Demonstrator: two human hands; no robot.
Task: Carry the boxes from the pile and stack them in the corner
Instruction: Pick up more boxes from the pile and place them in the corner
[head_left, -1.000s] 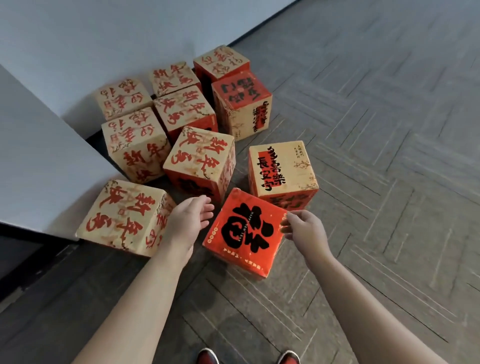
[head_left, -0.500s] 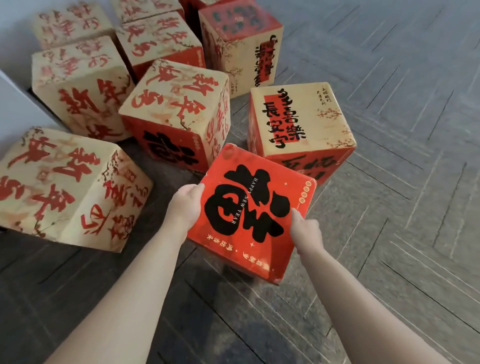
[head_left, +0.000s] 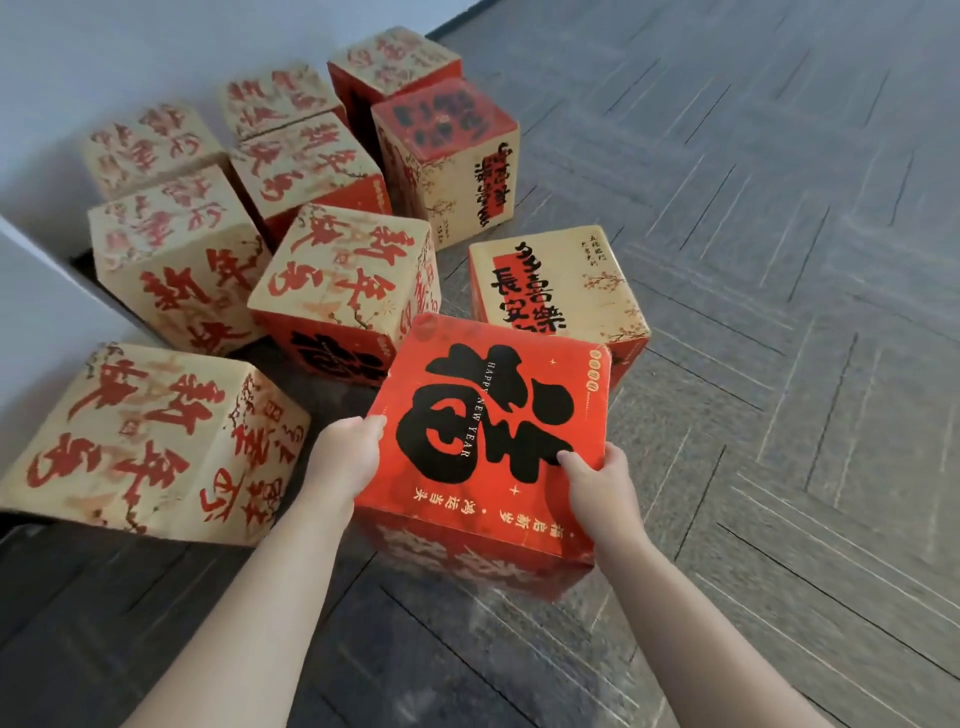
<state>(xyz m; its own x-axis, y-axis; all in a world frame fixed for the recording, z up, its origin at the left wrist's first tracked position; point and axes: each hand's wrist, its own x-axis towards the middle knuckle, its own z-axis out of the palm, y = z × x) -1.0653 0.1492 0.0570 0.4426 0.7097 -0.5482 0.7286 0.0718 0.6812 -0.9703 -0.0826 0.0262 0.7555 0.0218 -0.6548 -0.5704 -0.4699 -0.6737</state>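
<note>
A person's left hand (head_left: 345, 457) and right hand (head_left: 597, 478) clasp opposite sides of a red box (head_left: 493, 431) printed with a large black character. Both thumbs lie on its top face, and the fingers curl out of sight down its sides. The box sits at the near edge of the pile (head_left: 337, 280), tipped toward the camera above the grey patterned floor (head_left: 779, 364) — whether its base has cleared the floor cannot be told. The lift looks barely begun. It would go best with both hands slid lower so the fingers get under the bottom edges, the box brought level and drawn in to the body, and raised straight up so its far corner does not clip the tan box behind (head_left: 558, 286) or its left side the large tan box (head_left: 145, 436) near the left forearm. Every box in view is closed, flaps shut and faces unbroken, so nothing shows what they hold or how heavy they are. The rest cluster against the pale wall (head_left: 156, 47); none is stacked on another.
</note>
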